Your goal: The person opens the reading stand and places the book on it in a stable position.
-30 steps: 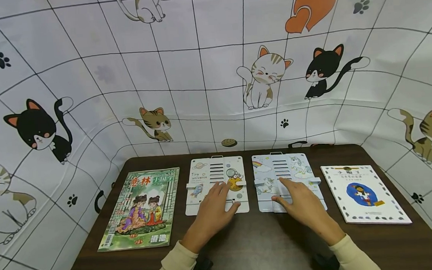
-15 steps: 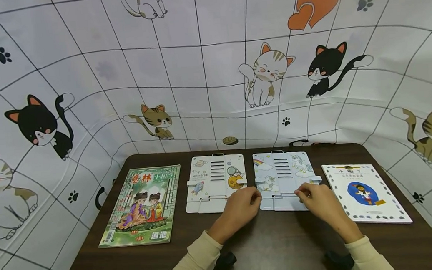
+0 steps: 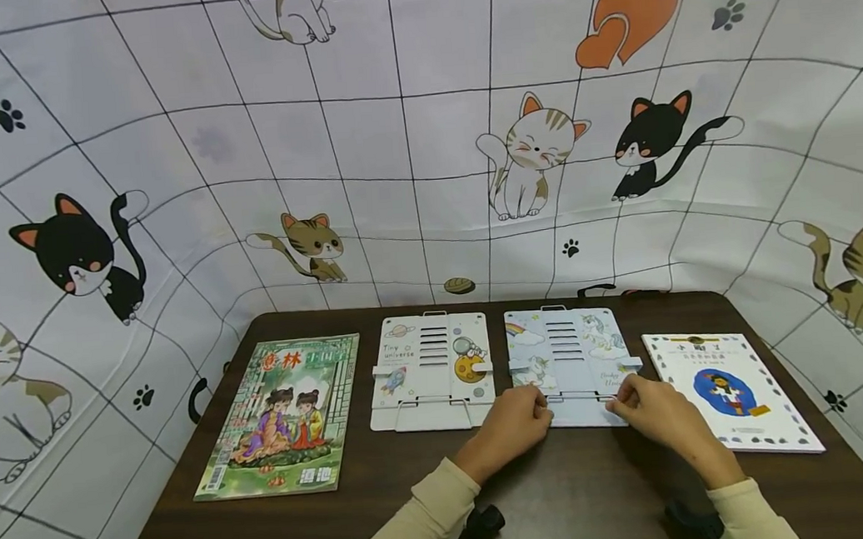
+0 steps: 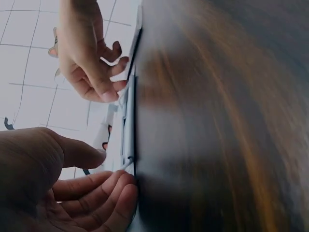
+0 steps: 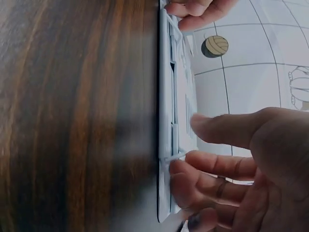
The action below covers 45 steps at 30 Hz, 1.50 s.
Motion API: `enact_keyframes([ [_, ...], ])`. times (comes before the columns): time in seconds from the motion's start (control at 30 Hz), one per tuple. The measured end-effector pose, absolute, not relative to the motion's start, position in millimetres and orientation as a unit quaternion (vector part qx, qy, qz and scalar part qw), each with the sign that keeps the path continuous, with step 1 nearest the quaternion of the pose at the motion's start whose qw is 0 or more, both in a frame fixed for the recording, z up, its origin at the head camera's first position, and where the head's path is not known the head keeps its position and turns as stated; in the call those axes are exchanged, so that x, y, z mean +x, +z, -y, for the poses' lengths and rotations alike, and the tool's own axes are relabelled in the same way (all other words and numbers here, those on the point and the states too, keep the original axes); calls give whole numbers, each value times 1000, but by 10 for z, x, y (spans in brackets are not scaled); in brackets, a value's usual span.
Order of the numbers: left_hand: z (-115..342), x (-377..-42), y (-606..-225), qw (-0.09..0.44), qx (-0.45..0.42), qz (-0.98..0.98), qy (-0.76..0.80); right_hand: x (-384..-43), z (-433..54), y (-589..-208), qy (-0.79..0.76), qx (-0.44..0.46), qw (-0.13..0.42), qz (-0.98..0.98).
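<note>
In the head view, a pale blue book stand with unicorns and a rainbow lies flat at the centre of the table. My left hand is at its lower left corner and my right hand at its lower right. The left wrist view has my left hand with fingertips at a wire clip and the thumb apart. My right hand's fingertips touch the stand's wire clip in the right wrist view, a gap separating thumb and forefinger. Left of it lies a white space-themed book stand.
A green illustrated magazine lies on the dark wooden table at the left. At the right is a white book with a round blue picture. A cat-printed cloth hangs around the table.
My left hand has moved right from the space-themed stand to the unicorn stand. My right hand went from above the unicorn stand to its lower right edge. Both stands have stayed put.
</note>
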<state>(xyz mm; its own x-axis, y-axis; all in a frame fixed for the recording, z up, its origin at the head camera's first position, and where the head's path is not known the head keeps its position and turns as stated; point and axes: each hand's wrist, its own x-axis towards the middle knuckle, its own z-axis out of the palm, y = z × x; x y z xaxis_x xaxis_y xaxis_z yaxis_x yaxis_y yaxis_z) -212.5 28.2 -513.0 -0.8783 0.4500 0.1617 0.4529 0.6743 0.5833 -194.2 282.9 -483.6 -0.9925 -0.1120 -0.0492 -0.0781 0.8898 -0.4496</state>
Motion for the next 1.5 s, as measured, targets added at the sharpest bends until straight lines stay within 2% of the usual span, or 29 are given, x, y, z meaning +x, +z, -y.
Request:
enact_keyframes([
  [0.27,-415,-2206,-5226,-24,-199,933,-299,-1968,-2931,-4940,-299,-55,103,-947],
  [0.37,-427,-2237,-5259,-28,-197,936,-291,-1975,-2948,-4948,-324,-63,111,-938],
  [0.7,-376,-2254,-5240,-45,-229,923,-305,-2004,-2981,-5023,-332,-68,104,-935],
  [1.0,-358,-2217,-5244,-25,-217,917,-334,-2001,-2983,-5091,-316,-84,92,-941],
  [1.27,-339,-2209,-5276,-1,-233,903,-360,-1976,-2945,-5099,-275,-115,48,-953],
  [1.5,-339,-2184,-5255,8,-240,896,-373,-1944,-2935,-5096,-264,-114,53,-956],
])
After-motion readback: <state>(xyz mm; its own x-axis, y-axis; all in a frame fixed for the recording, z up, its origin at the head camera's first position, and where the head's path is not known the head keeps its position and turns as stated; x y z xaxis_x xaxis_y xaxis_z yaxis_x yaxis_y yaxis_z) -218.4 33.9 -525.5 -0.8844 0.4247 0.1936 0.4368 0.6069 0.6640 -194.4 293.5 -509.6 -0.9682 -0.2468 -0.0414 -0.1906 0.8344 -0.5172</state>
